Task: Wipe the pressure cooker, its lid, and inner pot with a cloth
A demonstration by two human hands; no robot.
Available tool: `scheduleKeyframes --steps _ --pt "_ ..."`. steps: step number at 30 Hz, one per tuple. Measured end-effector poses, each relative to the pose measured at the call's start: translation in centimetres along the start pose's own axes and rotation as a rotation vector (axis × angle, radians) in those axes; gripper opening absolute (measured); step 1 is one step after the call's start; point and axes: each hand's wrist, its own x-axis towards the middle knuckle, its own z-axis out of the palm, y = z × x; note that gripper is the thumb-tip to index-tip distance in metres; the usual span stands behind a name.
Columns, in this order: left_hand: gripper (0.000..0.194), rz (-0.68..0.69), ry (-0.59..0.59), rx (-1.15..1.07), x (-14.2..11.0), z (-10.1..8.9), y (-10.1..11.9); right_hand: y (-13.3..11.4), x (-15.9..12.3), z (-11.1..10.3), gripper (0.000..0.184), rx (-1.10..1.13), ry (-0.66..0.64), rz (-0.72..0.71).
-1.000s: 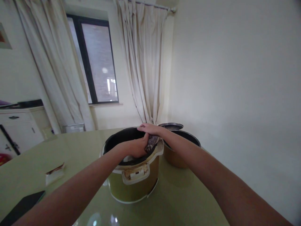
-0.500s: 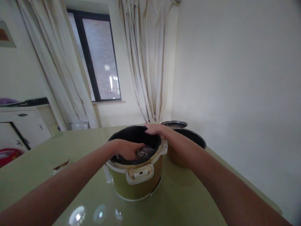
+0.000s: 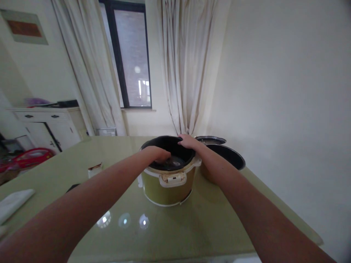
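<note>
An olive-green cooker body with a black inside stands on the glossy green table. My left hand reaches down into the cooker with its fingers curled. The dark cloth it held earlier is hidden under it. My right hand lies on the cooker's far rim, fingers bent over the edge, holding it.
A separate inner pot and a lid stand just right of the cooker. A small packet, a dark flat object and a white cloth lie on the left. The wall is close on the right.
My left hand has gone from the cooker's near rim deeper inside, and the dark cloth has dropped out of sight. My right hand stays on the far rim. The view has drawn back.
</note>
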Motion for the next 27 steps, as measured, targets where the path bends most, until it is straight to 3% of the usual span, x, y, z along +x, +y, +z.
scheduleKeyframes --steps 5,8,11,14,18,23,27 --pt "0.072 -0.164 0.210 -0.067 0.4 0.7 -1.3 -0.3 -1.2 -0.7 0.048 -0.044 0.084 0.147" --pt "0.065 -0.093 0.130 -0.145 0.1 0.6 -0.8 -0.7 -2.2 -1.4 0.053 -0.043 0.117 0.211" --pt "0.050 0.005 0.065 -0.213 -0.5 0.2 0.1 -0.9 -3.0 -1.7 0.050 -0.023 0.054 0.200" --pt "0.036 0.085 0.058 -0.253 -0.7 0.1 1.3 -0.9 -3.7 -1.2 0.051 0.003 0.008 0.180" --pt "0.032 0.140 0.105 -0.269 -0.4 0.3 2.7 -0.5 -4.3 -0.3 0.052 0.037 0.039 0.200" --pt "0.029 0.007 0.136 -0.167 -0.7 0.2 1.7 -0.1 -4.7 -0.1 0.052 0.098 0.082 0.222" --pt "0.037 -0.178 0.297 -0.050 -1.6 0.0 0.2 -0.1 -5.1 -0.2 0.052 0.131 0.096 0.235"
